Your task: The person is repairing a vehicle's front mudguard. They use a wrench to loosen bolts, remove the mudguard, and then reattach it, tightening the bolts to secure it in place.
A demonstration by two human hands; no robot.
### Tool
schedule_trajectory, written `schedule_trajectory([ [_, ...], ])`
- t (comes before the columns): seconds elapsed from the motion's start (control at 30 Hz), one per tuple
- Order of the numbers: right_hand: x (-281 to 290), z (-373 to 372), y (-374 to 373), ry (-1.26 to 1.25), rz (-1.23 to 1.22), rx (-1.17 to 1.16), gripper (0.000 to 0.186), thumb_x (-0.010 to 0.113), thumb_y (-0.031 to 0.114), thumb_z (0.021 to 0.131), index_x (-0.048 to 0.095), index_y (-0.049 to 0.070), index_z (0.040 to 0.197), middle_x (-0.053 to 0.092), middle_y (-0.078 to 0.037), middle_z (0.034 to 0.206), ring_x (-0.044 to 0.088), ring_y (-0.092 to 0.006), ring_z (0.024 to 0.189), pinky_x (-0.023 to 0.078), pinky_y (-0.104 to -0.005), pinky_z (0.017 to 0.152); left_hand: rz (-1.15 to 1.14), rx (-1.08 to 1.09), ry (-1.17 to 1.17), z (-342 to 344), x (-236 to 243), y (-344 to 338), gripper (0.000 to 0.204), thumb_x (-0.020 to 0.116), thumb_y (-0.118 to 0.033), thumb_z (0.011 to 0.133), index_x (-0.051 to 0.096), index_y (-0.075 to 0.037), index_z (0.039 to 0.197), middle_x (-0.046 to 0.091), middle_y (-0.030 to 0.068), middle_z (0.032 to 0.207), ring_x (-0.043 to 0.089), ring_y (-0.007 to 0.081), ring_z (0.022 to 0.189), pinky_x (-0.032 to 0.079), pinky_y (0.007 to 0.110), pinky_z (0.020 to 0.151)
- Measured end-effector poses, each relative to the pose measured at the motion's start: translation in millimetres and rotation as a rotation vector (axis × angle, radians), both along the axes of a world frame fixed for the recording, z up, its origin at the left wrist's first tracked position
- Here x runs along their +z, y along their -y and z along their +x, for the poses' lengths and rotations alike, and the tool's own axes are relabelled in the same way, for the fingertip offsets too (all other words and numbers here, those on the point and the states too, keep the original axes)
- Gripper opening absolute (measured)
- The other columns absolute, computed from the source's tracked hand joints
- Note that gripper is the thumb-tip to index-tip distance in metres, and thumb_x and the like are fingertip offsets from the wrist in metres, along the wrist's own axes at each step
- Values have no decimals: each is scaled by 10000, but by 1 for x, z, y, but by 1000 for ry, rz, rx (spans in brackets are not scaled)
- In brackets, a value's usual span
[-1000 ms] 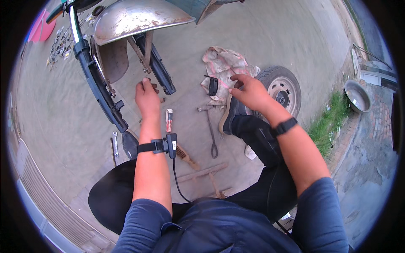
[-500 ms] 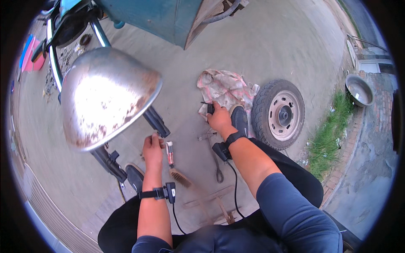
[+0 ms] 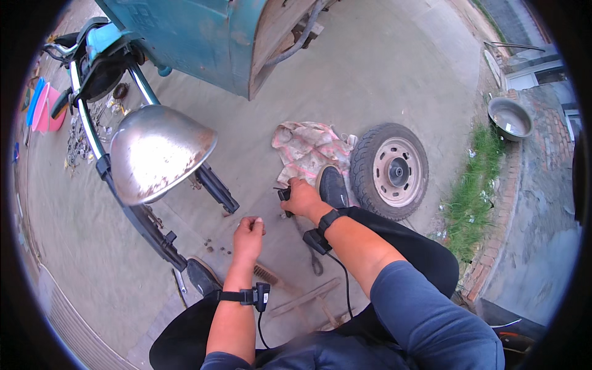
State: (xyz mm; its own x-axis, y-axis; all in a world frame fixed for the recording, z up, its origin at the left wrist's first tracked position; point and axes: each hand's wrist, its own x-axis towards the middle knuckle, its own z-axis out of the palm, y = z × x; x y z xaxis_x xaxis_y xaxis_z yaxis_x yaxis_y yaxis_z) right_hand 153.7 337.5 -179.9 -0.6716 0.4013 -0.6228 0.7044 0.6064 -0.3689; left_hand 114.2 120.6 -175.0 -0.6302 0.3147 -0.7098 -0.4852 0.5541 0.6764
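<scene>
Went from reaching to gripping the black piece with the right hand, mid-frame beside the cloth. Brought the left hand closer too, curled up narrow, can't tell if holding anything.

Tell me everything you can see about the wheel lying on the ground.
The wheel lies on its side, a dark, rubber-looking tyre with blocky tread around a pale, pinkish, metal-looking rim. Slots ring the dark central hub. The rim looks dirty or worn. It lies to the right of the shoe and crumpled cloth; whether the cloth touches it is unclear. The right hand is apart from it.
</scene>
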Motion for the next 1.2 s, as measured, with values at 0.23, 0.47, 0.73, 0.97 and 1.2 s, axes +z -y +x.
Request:
schedule_trajectory([
  [0.23,98,-7,-8,-89,-31,326,631,805,494,683,719,-29,1025,734,-239,1010,712,-381,985,572,-443,868,200,78,197,20,86,-33,463,529,-390,1070,527,-61,1395,620,89,1288,634,213,1122,542,389,873],
  [0.47,210,0,19,-295,115,371,489,812,350,704,695,21,1046,698,-199,1066,700,-374,1002,575,-466,864,517,255,309,26,156,-41,449,515,-436,1072,493,-87,1353,622,62,1192,649,231,1038,579,424,876],
  [0.73,261,39,38,-677,-45,418,368,741,129,701,662,-18,1029,696,-260,1000,678,-436,979,566,-493,829,538,189,156,40,217,-29,425,625,-471,1014,555,-158,1291,641,9,1146,632,168,998,539,405,808],
  [0.97,327,54,34,-486,-18,585,622,777,266,824,572,-5,1346,703,-218,1083,685,-400,1028,553,-474,878,474,288,33,42,214,3,426,653,-375,993,455,-105,1257,671,68,960,658,155,719,506,279,549],
  [1.2,335,56,15,-702,-349,298,650,779,293,842,556,-10,1373,741,-182,975,715,-360,928,559,-435,825,425,720,207,8,178,42,344,610,-450,993,510,-159,1146,641,53,883,633,197,707,443,325,540],
])
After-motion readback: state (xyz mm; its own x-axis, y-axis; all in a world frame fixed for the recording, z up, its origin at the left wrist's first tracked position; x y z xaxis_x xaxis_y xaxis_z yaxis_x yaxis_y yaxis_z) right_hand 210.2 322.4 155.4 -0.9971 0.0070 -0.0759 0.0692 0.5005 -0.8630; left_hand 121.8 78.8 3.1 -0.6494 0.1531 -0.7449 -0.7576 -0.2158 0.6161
